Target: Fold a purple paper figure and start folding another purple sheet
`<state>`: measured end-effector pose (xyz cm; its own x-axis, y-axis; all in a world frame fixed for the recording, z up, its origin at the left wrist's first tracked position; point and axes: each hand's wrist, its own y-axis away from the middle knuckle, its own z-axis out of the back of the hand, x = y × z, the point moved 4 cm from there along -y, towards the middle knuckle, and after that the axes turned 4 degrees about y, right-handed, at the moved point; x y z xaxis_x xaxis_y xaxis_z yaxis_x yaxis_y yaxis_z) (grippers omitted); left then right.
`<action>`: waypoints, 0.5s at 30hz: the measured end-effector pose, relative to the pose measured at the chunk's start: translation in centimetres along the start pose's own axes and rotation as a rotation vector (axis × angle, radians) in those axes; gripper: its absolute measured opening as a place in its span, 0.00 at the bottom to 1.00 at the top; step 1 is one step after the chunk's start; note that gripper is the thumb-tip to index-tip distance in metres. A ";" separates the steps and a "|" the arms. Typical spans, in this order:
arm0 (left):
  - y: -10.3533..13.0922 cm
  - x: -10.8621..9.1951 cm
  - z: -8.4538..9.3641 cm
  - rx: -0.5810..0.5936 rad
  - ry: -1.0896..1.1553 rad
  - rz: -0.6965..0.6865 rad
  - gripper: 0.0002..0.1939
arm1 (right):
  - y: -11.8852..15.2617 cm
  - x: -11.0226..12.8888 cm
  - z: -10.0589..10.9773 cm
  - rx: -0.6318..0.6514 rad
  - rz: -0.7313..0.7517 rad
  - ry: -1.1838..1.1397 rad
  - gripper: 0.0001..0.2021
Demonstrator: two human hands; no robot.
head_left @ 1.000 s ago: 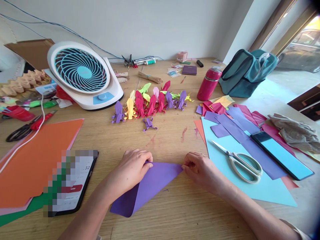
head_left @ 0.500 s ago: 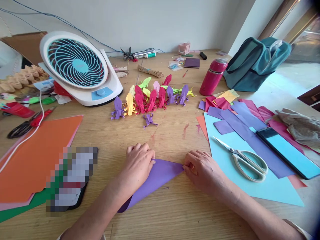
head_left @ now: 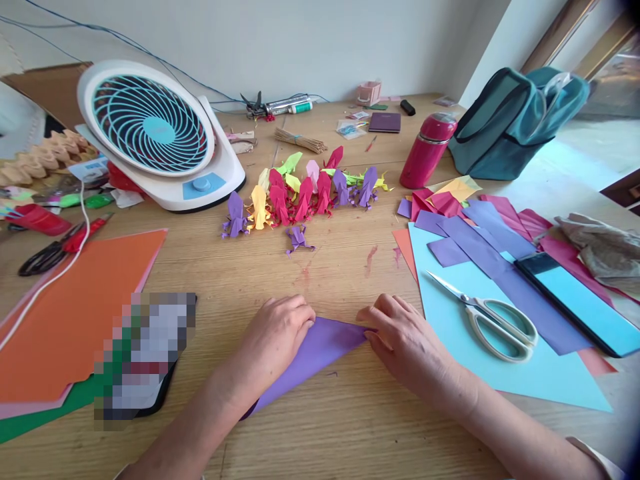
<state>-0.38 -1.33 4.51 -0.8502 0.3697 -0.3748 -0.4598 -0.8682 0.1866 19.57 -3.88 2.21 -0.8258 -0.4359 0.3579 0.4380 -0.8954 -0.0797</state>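
A purple sheet of paper (head_left: 315, 357), folded over into a triangle, lies on the wooden table between my hands. My left hand (head_left: 280, 333) is closed on its upper edge, with the fingertips pressed down and partly hidden. At the sheet's right-hand corner, my right hand (head_left: 400, 333) pinches the tip between thumb and fingers. The paper's lower left end curls up slightly beneath my left wrist. Just beyond my hands sits a small purple folded paper figure (head_left: 300, 238), in front of a group of similar colourful paper figures (head_left: 303, 200).
Scissors (head_left: 495, 323) lie on light blue paper (head_left: 550, 383) at right, beside purple strips and a phone (head_left: 580, 300). Orange paper (head_left: 70, 320) and a blurred-out phone (head_left: 150, 360) are at left. A fan (head_left: 155, 133), red bottle (head_left: 427, 150) and teal bag (head_left: 510, 127) stand behind.
My right hand's fingers have loosened and stretched forward over the paper's corner, while the thumb stays at the tip. My left hand has shifted slightly along the upper edge.
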 end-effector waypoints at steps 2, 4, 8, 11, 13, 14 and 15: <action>0.6 -0.6 0.2 0.021 -0.041 0.002 0.11 | 0.0 0.5 0.0 0.007 0.092 -0.025 0.11; 1.4 -1.3 0.1 0.047 -0.114 0.009 0.12 | 0.0 0.9 0.0 0.015 0.169 -0.041 0.14; 2.8 -2.9 -0.9 0.046 -0.236 0.041 0.22 | 0.2 1.0 -0.2 0.043 0.242 -0.042 0.14; 3.4 -3.9 -2.0 0.036 -0.307 0.058 0.28 | 0.4 1.0 -0.3 0.094 0.277 -0.024 0.12; 3.5 -4.3 -2.5 0.048 -0.336 0.081 0.31 | 0.5 1.0 -0.4 0.116 0.296 -0.005 0.11; 3.5 -4.5 -2.6 0.054 -0.343 0.095 0.32 | 0.6 1.1 -0.4 0.121 0.303 0.004 0.11; 3.5 -4.6 -2.7 0.060 -0.348 0.107 0.33 | 0.6 1.1 -0.4 0.123 0.310 0.013 0.11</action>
<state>2.57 -7.00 4.42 -0.9258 0.3774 -0.0205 -0.3690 -0.8909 0.2647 18.77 -4.94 2.17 -0.6507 -0.6876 0.3221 0.7080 -0.7028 -0.0701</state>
